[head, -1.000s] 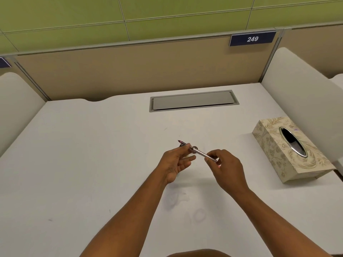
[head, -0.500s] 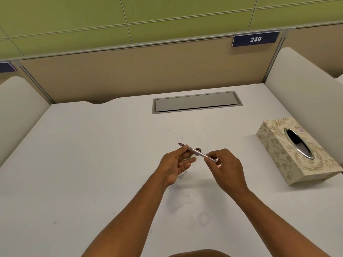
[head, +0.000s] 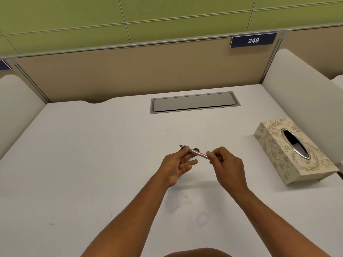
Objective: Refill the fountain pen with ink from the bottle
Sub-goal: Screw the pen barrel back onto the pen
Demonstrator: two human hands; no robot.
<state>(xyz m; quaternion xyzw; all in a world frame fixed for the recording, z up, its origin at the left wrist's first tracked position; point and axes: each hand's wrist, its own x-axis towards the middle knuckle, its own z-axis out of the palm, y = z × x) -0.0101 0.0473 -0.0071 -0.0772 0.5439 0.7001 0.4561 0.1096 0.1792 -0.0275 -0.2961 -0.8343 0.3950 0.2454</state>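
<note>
A person's two bare forearms reach forward over a white worktop (head: 74,164), seen from above and behind. Both hands hold a thin pen (head: 196,153) between them, lifted just above the middle of the worktop and slanting from upper left down to lower right. The left hand (head: 176,166) has a narrow grip, pinching the pen near its dark pointed tip with thumb and forefinger, while its other fingers stretch out loosely below. The right hand (head: 227,168) has a narrow grip too, its curled fingers pinching the pen's other end. A small dark round object (head: 196,149) sits just behind the pen; what it is cannot be told. A patterned tissue box (head: 289,151) rests well to the right. A grey cable hatch (head: 194,102) lies further back, and a blue sign (head: 253,40) reading 249 hangs on the partition.
</note>
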